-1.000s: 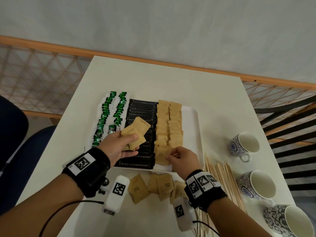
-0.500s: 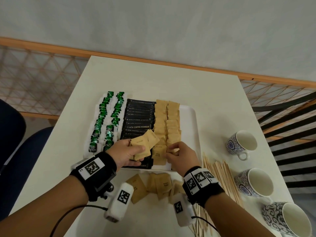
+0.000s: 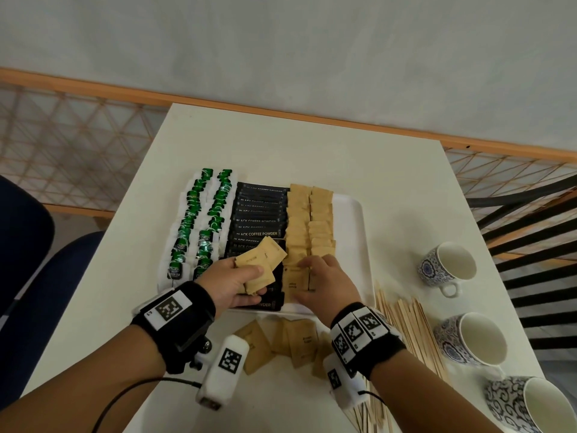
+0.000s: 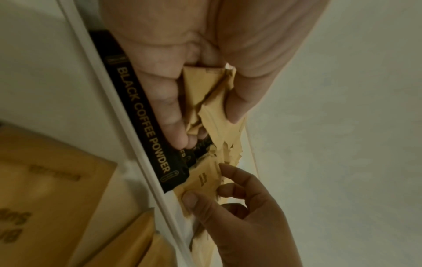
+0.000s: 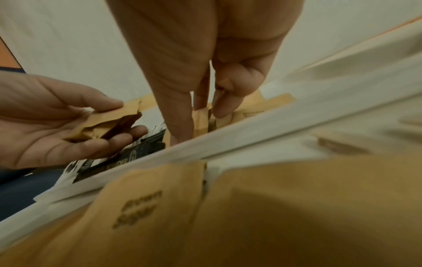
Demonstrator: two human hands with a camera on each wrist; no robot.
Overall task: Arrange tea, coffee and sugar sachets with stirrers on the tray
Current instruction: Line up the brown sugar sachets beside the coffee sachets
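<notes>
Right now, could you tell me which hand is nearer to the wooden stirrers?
Right. The right hand works at the tray's near edge, just left of the wooden stirrers; the left hand, holding brown sachets, is farther left.

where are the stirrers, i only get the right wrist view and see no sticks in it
Observer: The stirrers lie in a loose pile on the table, just right of the tray. None are on it yet.
Operator: any room on the tray for them
Observer: Yes. A bare strip runs down the tray's right side, beside the two sugar columns.
Operator: left hand looks like it has a crumpled wad, what is it
Observer: From the head view, the left hand holds a few flat brown sugar sachets in its grip, fanned out above the coffee sachets.
</notes>
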